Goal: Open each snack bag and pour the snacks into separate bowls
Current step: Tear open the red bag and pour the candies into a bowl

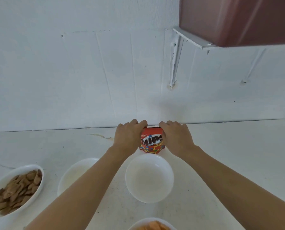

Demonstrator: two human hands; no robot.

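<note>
You pinch the Nips bag (151,141) top with left hand (127,136) and right hand (176,136) to tear it; bag upright at 12 o'clock of empty bowl (149,178), ready for pouring.

A single wide-angle view looks from the person's head, forward and down over the white tabletop (229,155). The red snack pack (150,141) sits near, about centre. Beyond it the wall (72,72) fills the upper half, its lines seemingly bowed by the lens.
</note>
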